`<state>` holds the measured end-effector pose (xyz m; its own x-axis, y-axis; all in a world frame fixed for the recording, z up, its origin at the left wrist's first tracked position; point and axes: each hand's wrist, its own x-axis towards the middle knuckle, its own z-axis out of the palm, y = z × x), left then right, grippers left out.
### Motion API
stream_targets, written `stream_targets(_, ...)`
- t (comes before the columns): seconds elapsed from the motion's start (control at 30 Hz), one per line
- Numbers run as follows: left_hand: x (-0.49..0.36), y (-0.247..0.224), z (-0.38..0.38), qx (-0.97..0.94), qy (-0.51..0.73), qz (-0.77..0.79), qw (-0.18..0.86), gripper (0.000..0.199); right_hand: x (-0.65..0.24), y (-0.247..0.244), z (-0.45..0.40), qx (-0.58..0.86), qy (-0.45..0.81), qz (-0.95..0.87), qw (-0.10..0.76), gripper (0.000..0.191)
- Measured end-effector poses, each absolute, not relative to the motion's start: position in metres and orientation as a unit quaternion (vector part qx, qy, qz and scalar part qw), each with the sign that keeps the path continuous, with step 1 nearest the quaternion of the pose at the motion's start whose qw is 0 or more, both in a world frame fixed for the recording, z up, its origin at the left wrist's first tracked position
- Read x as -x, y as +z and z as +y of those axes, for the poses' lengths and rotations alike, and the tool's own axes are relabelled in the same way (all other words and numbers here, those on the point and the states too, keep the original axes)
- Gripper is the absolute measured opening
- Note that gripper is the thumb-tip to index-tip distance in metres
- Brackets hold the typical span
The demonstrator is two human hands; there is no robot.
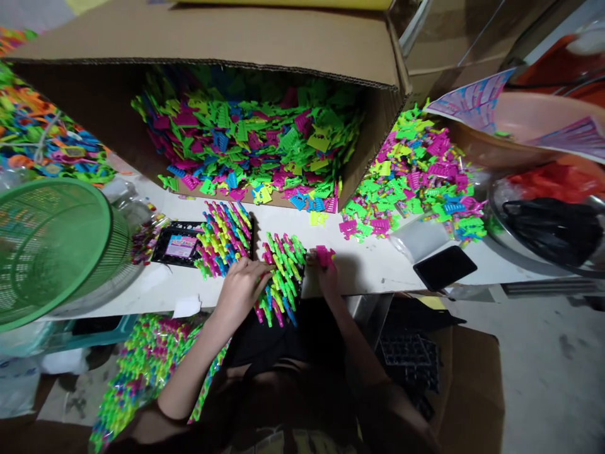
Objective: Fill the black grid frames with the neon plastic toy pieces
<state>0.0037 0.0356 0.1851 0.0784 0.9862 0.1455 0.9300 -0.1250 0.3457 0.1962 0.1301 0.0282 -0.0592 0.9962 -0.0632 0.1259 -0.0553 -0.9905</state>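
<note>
My right hand [329,277] pinches a pink plastic toy piece [324,255] just right of a black tray [303,272] packed with upright rows of small bright toy pieces [283,268]. At the left side of that tray, my left hand [243,284] has its fingers drawn together against the rows. What those fingers grip, if anything, is hidden. Behind my left hand stands another filled set of pink, yellow, blue and green toy pieces [224,236]. Beside it lies a black tray with a printed label [181,246].
A large open cardboard box [283,38] full of loose toy pieces stands behind the trays. More pieces form a pile [411,176] on the right, near a black phone [444,268] and a metal basin [501,233]. A green basket [111,233] stands left.
</note>
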Motion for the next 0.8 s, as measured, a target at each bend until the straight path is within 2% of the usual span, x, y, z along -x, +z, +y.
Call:
stream_targets(0.07,-0.003,0.184,0.036,-0.727,0.175,0.657,0.088,0.021,-0.192,0.028,0.142,0.528,0.509,-0.518,0.44,0.03)
stream_targets(0.3,-0.001,0.182,0.035,-0.723,0.183,0.658,0.107,0.02,-0.184,0.022,0.145,0.478,0.59,-0.438,0.481,0.034)
stream_targets(0.63,-0.001,0.183,0.034,-0.718,0.184,0.659,0.128,0.02,-0.193,0.031,0.142,0.456,0.566,-0.53,0.436,0.027)
stream_targets(0.8,0.0,0.18,0.035,-0.714,0.197,0.658,0.136,0.02,-0.188,0.054,0.143,0.434,0.567,-0.577,0.396,0.032)
